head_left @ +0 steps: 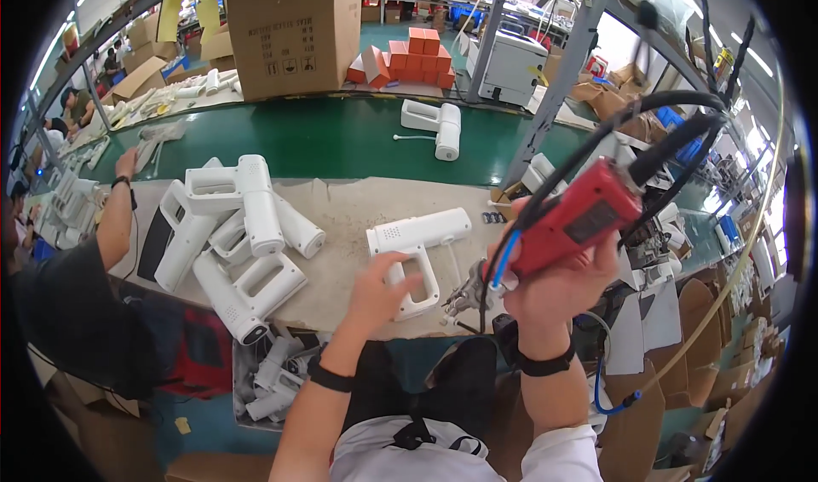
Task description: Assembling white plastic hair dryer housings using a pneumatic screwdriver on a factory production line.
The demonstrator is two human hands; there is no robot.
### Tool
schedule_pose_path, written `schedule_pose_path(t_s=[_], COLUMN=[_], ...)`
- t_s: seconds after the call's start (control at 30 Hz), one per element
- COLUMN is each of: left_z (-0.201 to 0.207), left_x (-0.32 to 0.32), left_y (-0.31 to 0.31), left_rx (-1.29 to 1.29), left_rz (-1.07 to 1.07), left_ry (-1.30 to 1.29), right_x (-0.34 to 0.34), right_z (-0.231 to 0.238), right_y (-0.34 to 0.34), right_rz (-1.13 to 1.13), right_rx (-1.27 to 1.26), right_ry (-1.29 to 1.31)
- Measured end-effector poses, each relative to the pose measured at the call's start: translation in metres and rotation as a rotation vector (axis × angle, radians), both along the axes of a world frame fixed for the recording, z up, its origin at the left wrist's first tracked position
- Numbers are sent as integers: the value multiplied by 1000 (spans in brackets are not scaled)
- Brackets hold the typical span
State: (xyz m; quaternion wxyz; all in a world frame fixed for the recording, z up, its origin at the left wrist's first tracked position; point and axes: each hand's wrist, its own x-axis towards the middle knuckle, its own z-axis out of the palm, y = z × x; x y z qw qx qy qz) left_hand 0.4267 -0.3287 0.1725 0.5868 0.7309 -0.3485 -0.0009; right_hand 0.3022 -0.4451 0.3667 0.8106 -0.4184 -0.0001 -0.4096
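A white pistol-shaped housing with a looped handle (422,229) lies on its side on the cardboard-covered bench (341,201) before me. My left hand (372,293) is at its handle, with thumb and fingers curled about the near-left part of the loop. In my right hand (554,299) is a red electric screwdriver (569,226), my fingers wrapped round its body. The screwdriver's metal nose (466,299) points down and left, just right of the handle. A thin white cord or rod runs beside the handle.
Several similar white housings (260,205) are heaped at left. A bin (244,397) of white parts stands below. Beyond the bench runs a green conveyor (341,141) bearing another housing (447,132). A co-worker's arm (115,226) reaches in at left. Black cables (673,103) and a metal post (558,81) stand at right.
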Motion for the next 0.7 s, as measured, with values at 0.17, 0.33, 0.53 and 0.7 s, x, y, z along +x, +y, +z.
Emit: schedule_pose_path(t_s=[0.17, 0.33, 0.53, 0.7], left_z=[-23, -28, -32, -36], left_x=[17, 16, 20, 13], left_y=[-10, -18, -5, -18], left_rx=[211, 303, 282, 315], left_rz=[269, 315, 338, 278], left_ry=[123, 119, 148, 159], right_x=[14, 19, 32, 21], right_z=[-29, -49, -57, -83], right_y=[-10, -21, -5, -22], right_rz=[-299, -117, -141, -342], right_rx=[-278, -342, -288, -156], right_ry=[193, 135, 199, 231])
